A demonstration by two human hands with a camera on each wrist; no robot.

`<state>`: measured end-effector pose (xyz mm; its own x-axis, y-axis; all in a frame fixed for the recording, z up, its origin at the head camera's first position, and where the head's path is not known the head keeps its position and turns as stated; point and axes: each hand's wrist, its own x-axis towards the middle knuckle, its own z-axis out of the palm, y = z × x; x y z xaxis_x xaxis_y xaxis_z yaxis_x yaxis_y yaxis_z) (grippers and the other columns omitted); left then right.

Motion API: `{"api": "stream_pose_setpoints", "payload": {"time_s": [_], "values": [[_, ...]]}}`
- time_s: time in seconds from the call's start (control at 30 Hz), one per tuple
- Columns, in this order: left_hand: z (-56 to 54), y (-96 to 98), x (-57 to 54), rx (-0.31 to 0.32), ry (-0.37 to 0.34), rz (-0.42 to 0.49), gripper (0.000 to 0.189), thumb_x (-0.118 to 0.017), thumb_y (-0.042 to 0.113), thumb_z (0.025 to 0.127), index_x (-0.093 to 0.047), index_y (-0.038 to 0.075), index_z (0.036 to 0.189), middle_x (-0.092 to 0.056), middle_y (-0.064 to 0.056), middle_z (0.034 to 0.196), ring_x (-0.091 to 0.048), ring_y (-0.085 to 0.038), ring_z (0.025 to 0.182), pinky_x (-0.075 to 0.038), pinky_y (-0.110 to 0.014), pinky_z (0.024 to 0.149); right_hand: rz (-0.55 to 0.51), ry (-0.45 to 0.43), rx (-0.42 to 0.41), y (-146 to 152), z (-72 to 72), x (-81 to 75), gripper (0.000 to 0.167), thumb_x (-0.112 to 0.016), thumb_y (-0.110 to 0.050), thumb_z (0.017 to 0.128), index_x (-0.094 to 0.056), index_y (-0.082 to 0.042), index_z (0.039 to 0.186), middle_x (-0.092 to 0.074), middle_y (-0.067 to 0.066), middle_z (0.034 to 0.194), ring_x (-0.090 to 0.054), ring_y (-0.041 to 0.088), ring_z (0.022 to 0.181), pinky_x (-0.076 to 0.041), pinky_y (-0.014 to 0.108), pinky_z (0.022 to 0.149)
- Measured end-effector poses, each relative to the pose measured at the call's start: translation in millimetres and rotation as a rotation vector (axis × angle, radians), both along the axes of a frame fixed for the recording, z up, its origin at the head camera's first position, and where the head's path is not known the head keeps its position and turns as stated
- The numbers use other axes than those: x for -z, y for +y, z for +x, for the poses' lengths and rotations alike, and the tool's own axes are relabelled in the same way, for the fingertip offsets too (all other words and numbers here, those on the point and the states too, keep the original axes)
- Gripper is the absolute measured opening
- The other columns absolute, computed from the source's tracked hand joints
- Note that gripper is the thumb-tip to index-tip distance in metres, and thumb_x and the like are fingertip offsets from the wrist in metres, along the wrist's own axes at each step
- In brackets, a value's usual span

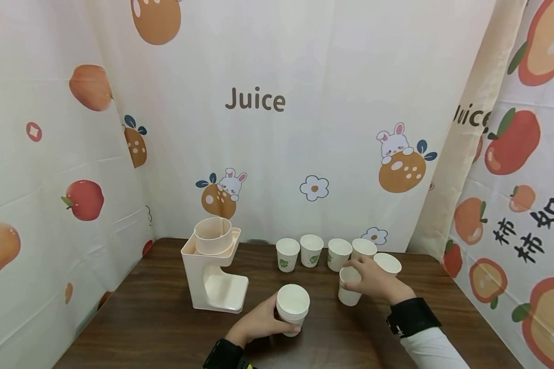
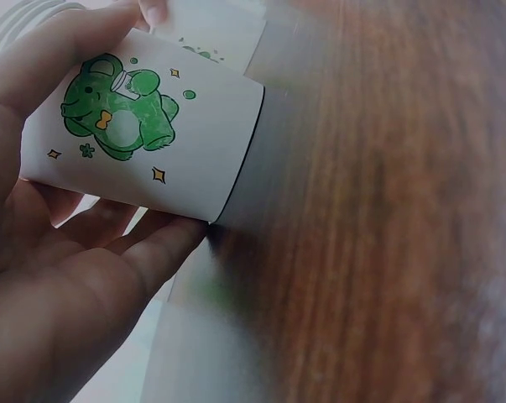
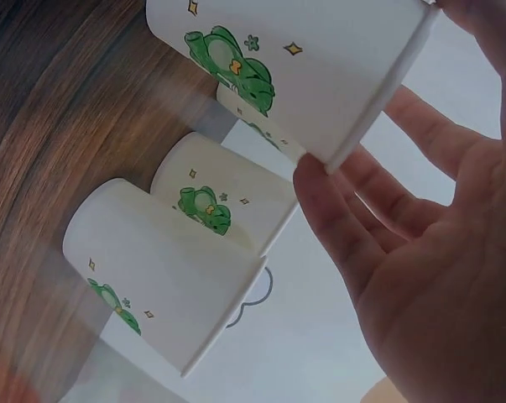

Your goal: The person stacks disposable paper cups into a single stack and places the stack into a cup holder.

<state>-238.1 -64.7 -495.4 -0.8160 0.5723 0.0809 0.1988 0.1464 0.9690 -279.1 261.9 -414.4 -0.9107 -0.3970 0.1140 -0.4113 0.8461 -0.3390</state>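
Observation:
My left hand (image 1: 262, 322) grips a small stack of white paper cups (image 1: 293, 301) at the front middle of the table. In the left wrist view, a green cartoon animal shows on the gripped cup (image 2: 143, 126), with thumb and fingers curled round its wall. To the right, my right hand (image 1: 375, 279) pinches a single white paper cup (image 1: 349, 294) near its rim. The right wrist view has this cup (image 3: 320, 67) between thumb and fingertips. Whether its base touches the table is hard to tell.
Behind my hands, several paper cups (image 1: 311, 251) stand upright in a row, and one cup (image 1: 388, 262) is partly hidden by my right hand. On the left stands a cream-coloured machine (image 1: 198, 279) with a round top container (image 1: 213, 237). Printed curtains (image 1: 277, 143) enclose the brown table (image 1: 143, 318).

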Motion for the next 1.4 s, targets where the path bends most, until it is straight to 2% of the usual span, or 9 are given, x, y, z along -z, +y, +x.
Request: {"api": "stream_pose_setpoints", "payload": {"time_s": [0.2, 0.37, 0.63, 0.93, 1.23, 1.4], "values": [[-0.2, -0.3, 0.2, 0.004, 0.0, 0.001, 0.081, -0.085, 0.013, 0.081, -0.04, 0.015, 0.148, -0.058, 0.003, 0.129, -0.054, -0.021, 0.12, -0.036, -0.052, 0.103, -0.001, -0.071, 0.017, -3, 0.8, -1.1, 0.051, -0.08, -0.044, 0.083, -0.065, -0.015, 0.122, -0.052, 0.017, 0.124, -0.055, 0.03, 0.107, -0.05, 0.047, 0.082], [-1.3, -0.6, 1.0, 0.005, -0.007, 0.009, 0.08, -0.085, 0.014, 0.081, -0.04, 0.016, 0.148, -0.058, 0.003, 0.129, -0.053, -0.022, 0.121, -0.035, -0.052, 0.104, 0.028, -0.103, 0.032, -7, 4.8, -4.9, 0.054, -0.082, -0.044, 0.08, -0.065, -0.016, 0.124, -0.056, 0.011, 0.121, -0.059, 0.025, 0.102, -0.051, 0.045, 0.08], [-1.8, -0.5, 2.4, 0.008, -0.002, 0.014, 0.08, -0.085, 0.013, 0.081, -0.04, 0.017, 0.148, -0.058, 0.003, 0.129, -0.054, -0.021, 0.12, -0.036, -0.051, 0.103, 0.056, -0.104, 0.048, -13, 8.4, -7.1, 0.053, -0.082, -0.043, 0.081, -0.065, -0.018, 0.124, -0.057, 0.009, 0.116, -0.059, 0.023, 0.096, -0.051, 0.043, 0.077], [-1.2, -0.3, 2.7, 0.003, 0.005, 0.005, 0.08, -0.085, 0.013, 0.08, -0.041, 0.017, 0.147, -0.058, 0.004, 0.128, -0.054, -0.02, 0.12, -0.036, -0.05, 0.103, 0.064, -0.042, 0.003, -13, 10.2, -7.3, 0.05, -0.081, -0.04, 0.083, -0.066, -0.015, 0.124, -0.058, 0.011, 0.112, -0.06, 0.024, 0.095, -0.051, 0.043, 0.076], [-2.2, 0.1, 1.6, 0.009, 0.003, 0.014, 0.08, -0.084, 0.013, 0.081, -0.04, 0.018, 0.148, -0.058, 0.004, 0.129, -0.053, -0.021, 0.122, -0.034, -0.052, 0.104, 0.036, 0.014, -0.065, -17, 13.8, -15.8, 0.047, -0.078, -0.038, 0.088, -0.064, -0.017, 0.127, -0.056, 0.018, 0.125, -0.06, 0.029, 0.104, -0.051, 0.047, 0.083], [-2.5, 0.7, 1.7, 0.008, 0.0, 0.007, 0.081, -0.084, 0.012, 0.081, -0.04, 0.017, 0.148, -0.058, 0.003, 0.13, -0.053, -0.021, 0.122, -0.034, -0.053, 0.104, -0.002, 0.078, -0.124, -19, 17.3, -22.7, 0.045, -0.077, -0.036, 0.089, -0.063, -0.016, 0.126, -0.055, 0.017, 0.124, -0.058, 0.03, 0.107, -0.05, 0.049, 0.087]]}}
